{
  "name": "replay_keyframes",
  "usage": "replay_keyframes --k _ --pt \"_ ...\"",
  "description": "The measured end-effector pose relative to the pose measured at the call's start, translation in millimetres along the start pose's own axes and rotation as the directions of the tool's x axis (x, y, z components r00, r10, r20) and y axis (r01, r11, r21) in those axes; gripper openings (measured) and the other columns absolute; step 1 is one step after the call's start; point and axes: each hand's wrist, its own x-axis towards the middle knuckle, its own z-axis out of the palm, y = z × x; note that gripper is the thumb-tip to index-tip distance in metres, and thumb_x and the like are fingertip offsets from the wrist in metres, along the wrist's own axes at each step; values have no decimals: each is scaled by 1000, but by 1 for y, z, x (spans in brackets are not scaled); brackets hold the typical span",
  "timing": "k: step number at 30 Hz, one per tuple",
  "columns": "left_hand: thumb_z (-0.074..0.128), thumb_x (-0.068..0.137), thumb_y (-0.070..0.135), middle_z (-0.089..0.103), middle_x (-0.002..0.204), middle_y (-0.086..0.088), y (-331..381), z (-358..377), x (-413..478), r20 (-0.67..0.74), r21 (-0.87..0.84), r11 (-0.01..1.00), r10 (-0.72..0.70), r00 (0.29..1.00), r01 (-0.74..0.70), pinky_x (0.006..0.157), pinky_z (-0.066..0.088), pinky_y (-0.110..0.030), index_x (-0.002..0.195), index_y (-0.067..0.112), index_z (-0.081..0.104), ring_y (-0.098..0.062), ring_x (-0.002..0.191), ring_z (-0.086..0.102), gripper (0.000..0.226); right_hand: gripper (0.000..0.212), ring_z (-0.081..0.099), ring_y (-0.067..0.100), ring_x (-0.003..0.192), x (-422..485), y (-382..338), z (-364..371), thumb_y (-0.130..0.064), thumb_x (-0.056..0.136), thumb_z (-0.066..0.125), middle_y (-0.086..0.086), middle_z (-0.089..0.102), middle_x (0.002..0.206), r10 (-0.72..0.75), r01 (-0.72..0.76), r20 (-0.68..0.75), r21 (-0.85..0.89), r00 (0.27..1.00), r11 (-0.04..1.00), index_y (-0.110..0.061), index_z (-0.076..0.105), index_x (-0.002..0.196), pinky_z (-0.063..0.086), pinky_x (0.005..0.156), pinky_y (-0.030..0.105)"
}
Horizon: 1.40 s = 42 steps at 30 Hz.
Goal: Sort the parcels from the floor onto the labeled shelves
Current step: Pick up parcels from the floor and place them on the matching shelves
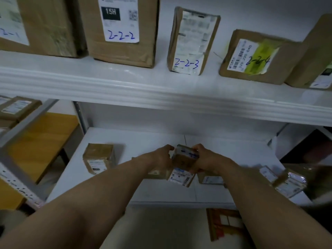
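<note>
"Where's the parcel?"

"In my hands. It's a small brown parcel (186,158) with a white label and blue writing on top, held over the lower shelf (143,139). My left hand (161,157) grips its left side and my right hand (204,159) its right side, fingers curled round the edges."

"Is it set down?"

"I cannot tell. Right under it lies a labelled parcel (181,176), and the two may be touching."

"What else is on that shelf?"

"A small taped box (99,158) stands well off to the left. A flat packet (212,179) lies just under my right wrist. A shiny packet (289,180) sits at the right end, too blurred to read."

"And above?"

"The upper shelf (161,83) carries a row of cardboard boxes marked in blue pen. There's a big box (120,29) reading 2-2-2. Then comes a narrow upright box (192,42) reading 2-2-3. To the right of that is a low box (255,56) with yellow tape, reading 2-2-4."
</note>
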Motion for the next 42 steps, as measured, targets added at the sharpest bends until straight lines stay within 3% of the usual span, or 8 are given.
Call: replay_keyframes --k 4,8,16,23,29,33,37,42 --pt "56 94 6 55 128 -15 16 23 48 -7 67 998 5 1000 -5 75 52 -30 154 16 23 -25 99 58 69 86 57 23 106 32 34 -16 -7 72 87 10 54 124 10 -12 -16 -139 1000 990 -15 32 139 56 87 37" --pt "50 97 1 51 138 -20 18 43 85 -53 71 992 -99 994 102 93 51 -40 151 10 31 -34 118 58 57 84 56 27 114 64 62 -14 -18 75 87 15 51 130 -34 28 -24 -241 999 970 -12 32 139 53 84 36" --pt "62 94 10 57 123 -19 -3 61 115 -50 -45 966 -256 965 254 93 56 -44 136 8 34 -30 107 63 51 72 43 8 77 127 100 14 -44 76 84 5 38 109 -89 73 -41 -296 995 952 -21 34 123 37 55 18" --pt "48 98 9 52 127 -16 -35 71 135 -14 -90 958 -274 962 272 96 55 -44 139 11 44 -30 113 58 41 68 57 24 96 165 113 38 -36 80 83 11 47 118 -56 33 -56 -349 997 936 -21 36 126 38 46 17" --pt "46 99 16 47 141 -10 -47 78 142 34 -102 962 -250 968 253 91 54 -38 144 22 41 -24 116 52 46 67 56 31 108 182 115 46 -27 87 78 15 51 124 -28 1 -71 -354 997 935 -16 33 135 49 59 24" --pt "42 98 12 45 142 -12 -47 80 141 29 -108 965 -236 971 237 88 55 -39 142 21 40 -27 118 51 45 74 53 24 92 181 113 43 -27 87 76 17 49 128 6 -16 -32 -334 999 942 -13 29 142 36 45 19" --pt "41 98 10 45 139 -15 -42 75 132 10 -91 969 -231 973 231 91 56 -41 145 15 35 -27 109 52 48 100 55 31 108 172 108 39 -31 82 81 19 47 134 57 -45 19 -387 998 921 -20 13 154 43 71 26" --pt "58 89 -3 45 140 -14 -38 57 109 22 -69 965 -250 968 251 91 56 -39 147 12 37 -28 116 53 64 91 54 31 106 146 80 31 -29 81 81 20 44 129 78 -75 -16 -515 997 854 -13 21 148 50 82 36"
